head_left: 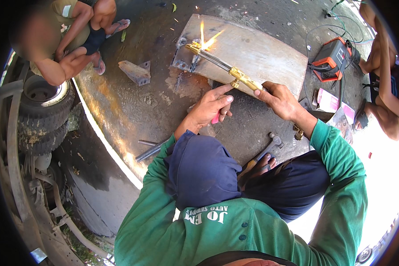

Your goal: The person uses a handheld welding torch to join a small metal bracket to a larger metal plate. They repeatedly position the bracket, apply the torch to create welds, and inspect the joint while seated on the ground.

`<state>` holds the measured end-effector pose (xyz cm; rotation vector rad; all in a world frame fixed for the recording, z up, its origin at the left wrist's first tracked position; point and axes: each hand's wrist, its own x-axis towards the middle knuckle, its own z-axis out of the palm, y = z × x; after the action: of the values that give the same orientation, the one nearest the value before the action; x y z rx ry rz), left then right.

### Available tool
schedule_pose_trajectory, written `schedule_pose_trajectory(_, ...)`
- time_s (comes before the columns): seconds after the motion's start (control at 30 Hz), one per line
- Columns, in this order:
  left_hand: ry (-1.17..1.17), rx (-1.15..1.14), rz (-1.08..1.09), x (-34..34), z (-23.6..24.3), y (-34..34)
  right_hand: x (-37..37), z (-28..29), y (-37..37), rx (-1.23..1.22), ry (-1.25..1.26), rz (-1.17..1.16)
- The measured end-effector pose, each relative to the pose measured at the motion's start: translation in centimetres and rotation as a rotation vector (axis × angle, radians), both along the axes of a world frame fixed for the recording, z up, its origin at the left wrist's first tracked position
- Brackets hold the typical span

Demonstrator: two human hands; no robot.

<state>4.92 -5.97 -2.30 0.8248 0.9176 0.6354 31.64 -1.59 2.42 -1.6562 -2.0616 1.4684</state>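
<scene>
My right hand (280,101) is closed around the brass handle of a cutting torch (243,78). Its head lies over the left end of a curved metal plate (261,48), where bright orange flame and sparks rise. My left hand (210,106) is just below the torch, index finger stretched to the small brass valve knob (235,84). Its other fingers curl around a small pink thing (215,118), mostly hidden. Dark bolted-looking metal pieces (184,62) sit at the plate's left edge.
A hammer (270,145) lies by my foot, and metal rods (150,150) rest near my left forearm. A metal bracket (137,73) is left of the plate. Right stands an orange-black machine (332,60) with cables. People crouch at both sides. Tires (44,106) stand far left.
</scene>
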Motion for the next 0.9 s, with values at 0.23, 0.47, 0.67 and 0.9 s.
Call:
schedule_pose_trajectory(0.23,-0.014,0.002,-0.004,0.1,0.2,0.1,0.2,-0.1,0.2,0.000,-0.006,0.007)
schedule_pose_trajectory(0.47,0.002,0.021,-0.018,0.3,0.0,0.3,0.4,-1.4,-0.2,0.096,0.038,-0.005)
schedule_pose_trajectory(0.67,0.000,0.027,-0.013,0.0,-0.5,0.2,0.0,0.0,0.3,-0.015,-0.015,0.006)
schedule_pose_trajectory(0.9,0.000,0.027,-0.017,0.0,-0.5,0.4,0.1,-0.2,0.3,0.001,-0.009,0.005)
